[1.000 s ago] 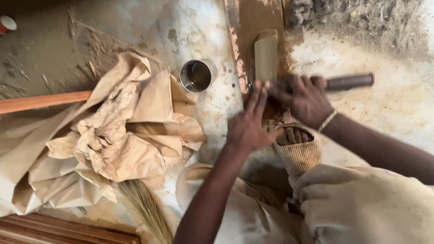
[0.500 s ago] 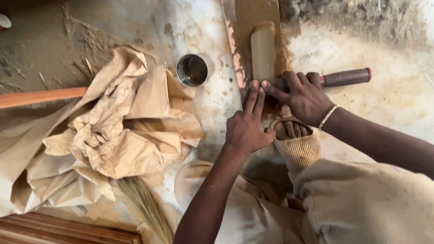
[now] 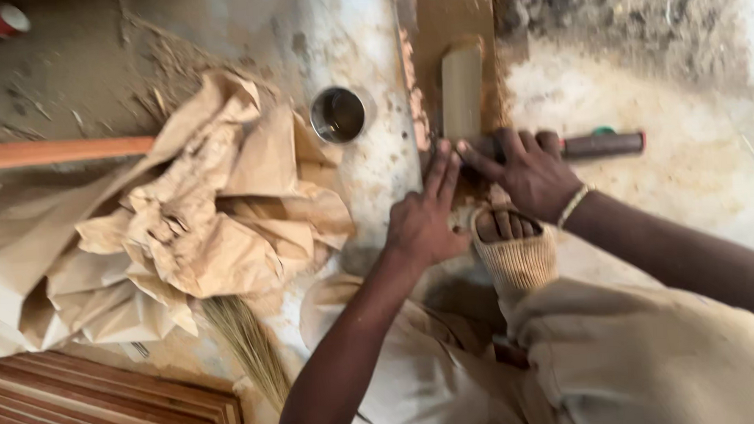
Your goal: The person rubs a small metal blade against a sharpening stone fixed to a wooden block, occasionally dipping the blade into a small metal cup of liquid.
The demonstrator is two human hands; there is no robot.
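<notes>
At the far left, a slatted wooden panel (image 3: 106,406) is seen in the lower corner, and a long orange-brown wooden handle (image 3: 57,152) is laid across the dusty floor (image 3: 698,198) above it, its inner end hidden under a heap of crumpled brown paper (image 3: 199,220). A red-and-white round object (image 3: 2,18) is glimpsed at the top left edge. A bundle of straw-coloured bristles (image 3: 252,349) is seen poking out from beneath the paper, towards the bottom. Just right of the paper, a small round metal cup (image 3: 338,114) is stood upright on the pale ground. Further right, a brown strip of board (image 3: 450,31) runs up the picture, and a pale, flat rectangular block (image 3: 462,92) is laid upon it, lengthwise. The left hand (image 3: 424,223) is placed just below the block, fingers extended and pressed flat together, the tips reaching the block's lower end; nothing is gripped by it. The right hand (image 3: 528,171) is curled over a dark cylindrical tool (image 3: 599,145), which is held crosswise near the block's lower end, its free end sticking out to the right beside a small green object (image 3: 603,131). A pale bracelet (image 3: 572,205) is worn at that wrist. Below the hands, a foot in an open-toed knitted sock (image 3: 514,253) is seen.
</notes>
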